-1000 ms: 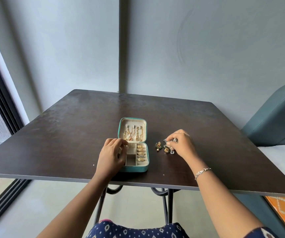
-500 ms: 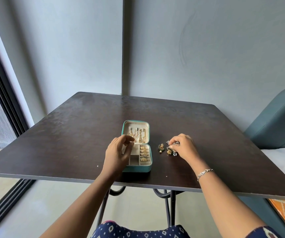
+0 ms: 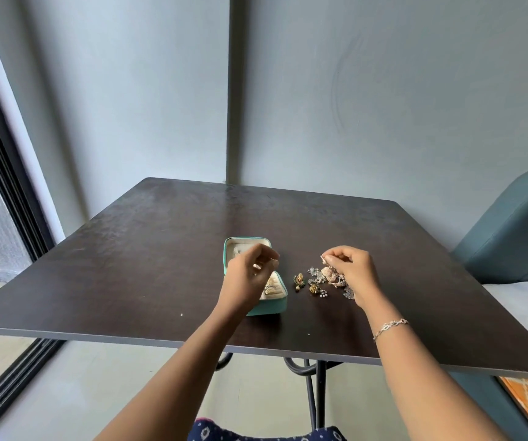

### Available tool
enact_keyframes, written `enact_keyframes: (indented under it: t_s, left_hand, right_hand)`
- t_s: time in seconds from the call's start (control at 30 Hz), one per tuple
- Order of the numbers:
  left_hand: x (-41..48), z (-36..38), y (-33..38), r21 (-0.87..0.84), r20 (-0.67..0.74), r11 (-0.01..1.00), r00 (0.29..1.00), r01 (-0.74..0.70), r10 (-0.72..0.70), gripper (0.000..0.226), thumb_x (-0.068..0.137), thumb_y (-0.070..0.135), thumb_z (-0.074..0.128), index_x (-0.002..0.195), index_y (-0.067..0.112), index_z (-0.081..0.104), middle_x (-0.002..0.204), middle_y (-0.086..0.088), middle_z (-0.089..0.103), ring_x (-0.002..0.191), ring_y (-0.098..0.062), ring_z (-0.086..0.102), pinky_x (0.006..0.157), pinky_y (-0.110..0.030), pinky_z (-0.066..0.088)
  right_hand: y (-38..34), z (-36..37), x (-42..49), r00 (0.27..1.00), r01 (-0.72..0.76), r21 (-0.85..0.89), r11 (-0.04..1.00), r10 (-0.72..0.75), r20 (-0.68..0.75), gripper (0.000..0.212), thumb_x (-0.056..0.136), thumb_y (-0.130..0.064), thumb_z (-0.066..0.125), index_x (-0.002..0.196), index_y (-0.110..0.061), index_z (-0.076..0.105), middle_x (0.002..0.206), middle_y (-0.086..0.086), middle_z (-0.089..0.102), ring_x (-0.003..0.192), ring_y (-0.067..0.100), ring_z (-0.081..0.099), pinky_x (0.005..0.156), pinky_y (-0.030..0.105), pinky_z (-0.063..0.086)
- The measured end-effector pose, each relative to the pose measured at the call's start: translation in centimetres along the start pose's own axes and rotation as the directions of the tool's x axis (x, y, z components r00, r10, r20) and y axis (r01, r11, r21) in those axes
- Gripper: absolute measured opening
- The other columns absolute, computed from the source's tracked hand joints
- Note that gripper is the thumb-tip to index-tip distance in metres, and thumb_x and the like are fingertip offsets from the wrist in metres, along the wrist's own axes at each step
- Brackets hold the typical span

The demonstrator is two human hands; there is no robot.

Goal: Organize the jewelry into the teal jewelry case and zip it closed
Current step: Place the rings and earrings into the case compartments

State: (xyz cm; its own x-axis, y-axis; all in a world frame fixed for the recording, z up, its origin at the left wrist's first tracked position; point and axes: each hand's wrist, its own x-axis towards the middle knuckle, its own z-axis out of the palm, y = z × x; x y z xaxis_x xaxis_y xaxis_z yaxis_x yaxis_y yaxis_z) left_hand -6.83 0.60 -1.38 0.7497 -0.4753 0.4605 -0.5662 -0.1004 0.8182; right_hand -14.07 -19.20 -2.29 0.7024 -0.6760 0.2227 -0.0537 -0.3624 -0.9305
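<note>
Head view: the open teal jewelry case (image 3: pixel 269 308) sat near the tabletop's (image 3: pixel 129 265) front edge, with loose jewelry (image 3: pixel 315 273) just beside it. The left hand (image 3: pixel 246 278) hovered curled over the case (any hold unclear); the right hand (image 3: pixel 356 272) pinched a pale earring (image 3: pixel 329 272) above that pile.

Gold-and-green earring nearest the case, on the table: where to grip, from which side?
Pinch the gold-and-green earring across its gold body, coming straight down from above. It lies on the table, apart from the teal case and the pile, so there is room on either side. Its small beads look too loose to hold. The right hand is busy pinching a small piece.
</note>
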Motion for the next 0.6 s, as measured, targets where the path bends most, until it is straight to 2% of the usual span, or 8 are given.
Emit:
enact_keyframes:
  t_s: [0.1,0.17,0.27,0.37,0.43,0.5,0.6]
  left_hand:
    - [0.3,0.4,0.1,-0.023,0.041,0.999,0.999,0.024,-0.023,0.006,0.083,0.003,0.062,0.083,0.008,0.064,0.073,0.008,0.060,0.068,0.004,0.055,0.063,-0.009,0.041]
    - [0.3,0.5,0.0,-0.021,0.064,0.999,0.997,0.038,-0.036,0.005,0.082,0.004,0.063,0.086,0.006,0.065,0.074,0.006,0.060,0.068,0.000,0.055,0.064,-0.012,0.041]
    - [0.0,0.7,-0.2,-0.043,0.065,0.998,0.997,0.054,-0.051,0.007,0.082,0.004,0.064,0.087,0.008,0.065,0.072,0.010,0.058,0.068,-0.001,0.054,0.064,-0.012,0.041]
    - [-0.7,0.9,-0.4,-0.079,0.056,0.995,0.997,0.058,-0.053,0.010,0.082,0.005,0.064,0.085,0.014,0.062,0.071,0.008,0.058,0.065,0.001,0.053,0.062,-0.011,0.042]
    - [-1.2,1.0,-0.7,-0.118,0.026,0.991,0.998,0.055,-0.052,0.014,0.084,0.010,0.064,0.085,0.022,0.060,0.071,0.006,0.059,0.066,-0.002,0.054,0.064,-0.018,0.045]
    - [-1.6,1.1,-0.8,-0.175,-0.010,0.984,0.999,0.042,-0.045,0.017,0.084,0.014,0.065,0.088,0.030,0.058,0.072,0.001,0.059,0.067,-0.006,0.054,0.062,-0.021,0.045]
    - [-2.0,1.1,-0.6,-0.270,-0.043,0.962,0.998,0.027,-0.041,0.019,0.082,0.015,0.066,0.092,0.029,0.059,0.073,-0.003,0.056,0.069,-0.005,0.054,0.059,-0.020,0.044]
  right_hand:
    - [-0.4,-0.1,-0.2,0.995,-0.092,0.238,0.967,0.099,-0.018,0.024,0.083,0.004,0.057,0.071,-0.014,0.065,0.061,-0.001,0.059,0.056,0.010,0.045,0.050,0.014,0.038]
    - [-1.1,0.0,-0.4,0.986,-0.156,0.372,0.915,0.165,0.007,0.023,0.086,0.005,0.054,0.073,-0.012,0.064,0.057,-0.006,0.064,0.053,0.007,0.050,0.048,0.012,0.039]
    - [-2.3,0.7,-1.3,0.970,-0.242,0.493,0.836,0.216,0.110,0.021,0.088,0.005,0.050,0.076,-0.009,0.061,0.057,-0.004,0.068,0.048,0.004,0.057,0.045,0.012,0.042]
    - [-3.4,2.0,-2.3,0.949,-0.311,0.530,0.789,0.228,0.219,0.022,0.089,0.005,0.048,0.078,-0.009,0.061,0.063,0.000,0.070,0.053,0.008,0.062,0.046,0.014,0.044]
    - [-3.8,2.9,-3.0,0.936,-0.339,0.523,0.782,0.221,0.275,0.022,0.089,0.004,0.047,0.078,-0.009,0.061,0.063,0.001,0.071,0.055,0.009,0.065,0.049,0.016,0.048]
    - [-4.1,3.8,-3.6,0.927,-0.344,0.499,0.796,0.202,0.316,0.020,0.089,0.003,0.048,0.078,-0.008,0.061,0.062,0.001,0.070,0.057,0.009,0.065,0.053,0.017,0.052]
    - [-4.0,4.9,-4.3,0.923,-0.323,0.443,0.837,0.175,0.342,0.020,0.088,0.003,0.050,0.077,-0.009,0.062,0.058,-0.004,0.067,0.061,0.010,0.060,0.057,0.018,0.050]
